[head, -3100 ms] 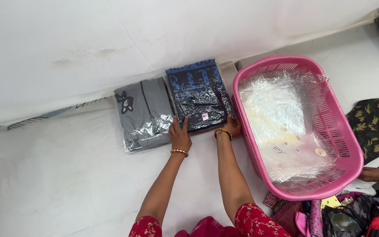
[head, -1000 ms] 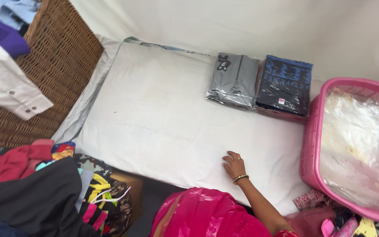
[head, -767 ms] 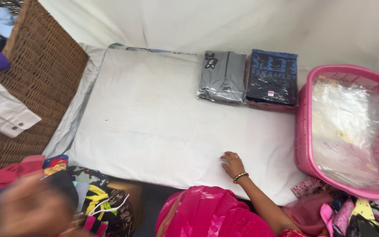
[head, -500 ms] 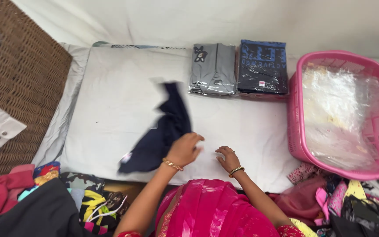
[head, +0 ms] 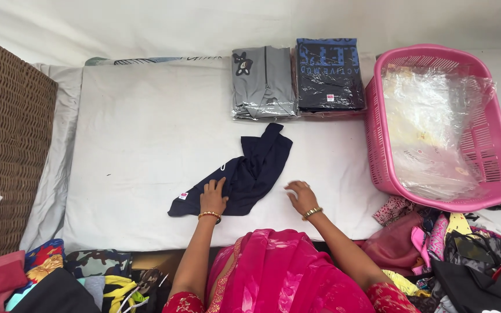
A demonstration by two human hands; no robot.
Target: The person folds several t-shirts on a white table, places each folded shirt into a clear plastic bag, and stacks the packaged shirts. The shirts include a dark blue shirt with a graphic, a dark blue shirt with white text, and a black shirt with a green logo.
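Head view: one camera, looking down on a white padded work surface point(head: 146, 150).
Change: half a second ago the navy garment point(head: 244, 174) was in mid-air; now it lies crumpled on the pad, so handling has moved to the surface.
Left hand point(head: 213, 199): flat on the garment's lower edge, fingers spread.
Right hand point(head: 301, 196): just beside the garment, on the pad, fingers loosely apart, holding nothing.
Edges: grey packed shirt point(head: 262, 81) and dark packed shirt point(head: 329, 74) behind; pink basket point(head: 378, 145) to the right.
Open room: broad bare pad leftward.
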